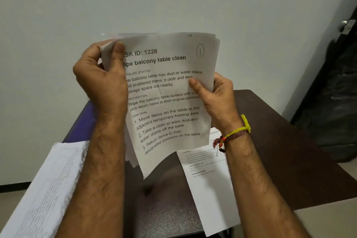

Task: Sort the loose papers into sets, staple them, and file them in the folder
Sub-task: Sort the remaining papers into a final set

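Note:
I hold a stack of printed papers [168, 91] upright in front of me, above the table. The top sheet reads "Wipe balcony table clean" and has a circled 1 in its upper right corner. My left hand [100, 79] grips the stack's upper left corner, thumb on the front. My right hand [216, 94] pinches the right edge, thumb pressed on the front sheet. A purple folder [81, 129] lies at the table's far left, mostly hidden by my left arm. No stapler is visible.
A dark brown table [280, 150] lies below. Another printed sheet [210, 183] rests on it at the right. A pile of papers [48, 189] overhangs the table at the near left. A black bag [336, 121] sits on the floor at right.

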